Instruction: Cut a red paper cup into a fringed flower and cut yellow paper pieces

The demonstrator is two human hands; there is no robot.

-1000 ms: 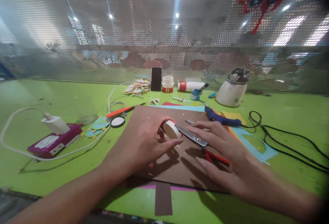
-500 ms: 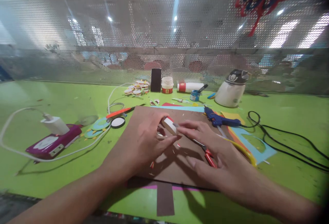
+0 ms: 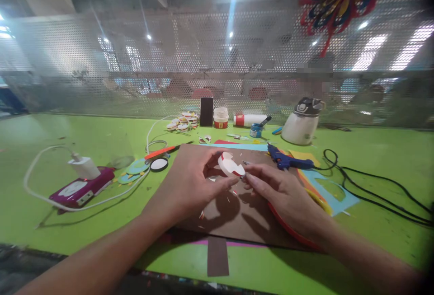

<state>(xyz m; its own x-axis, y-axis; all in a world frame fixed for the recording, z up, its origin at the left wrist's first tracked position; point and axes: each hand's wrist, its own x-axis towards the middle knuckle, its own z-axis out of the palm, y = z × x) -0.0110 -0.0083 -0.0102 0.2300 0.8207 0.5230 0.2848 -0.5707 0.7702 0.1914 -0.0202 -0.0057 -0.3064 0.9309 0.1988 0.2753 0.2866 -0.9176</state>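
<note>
Both my hands hold a small round white piece with a red edge point(image 3: 229, 166) above a brown sheet of card point(image 3: 237, 216) on the green table point(image 3: 68, 222). My left hand point(image 3: 193, 182) pinches its left side with thumb and fingers. My right hand point(image 3: 278, 193) pinches its right edge with the fingertips. The scissors' red handles point(image 3: 288, 229) show under my right wrist; their blades are hidden.
A blue glue gun point(image 3: 286, 161) with a black cord point(image 3: 373, 182) lies to the right on coloured paper. A purple device point(image 3: 81, 189) with a white charger is at left. Round cut-outs point(image 3: 137, 168), a white jar point(image 3: 221, 117), a glue tube point(image 3: 249, 119) and a white kettle point(image 3: 301, 125) stand behind.
My right hand has let the scissors drop to the card and now pinches the round piece. Both hands have lifted it slightly. The camera has tilted up.
</note>
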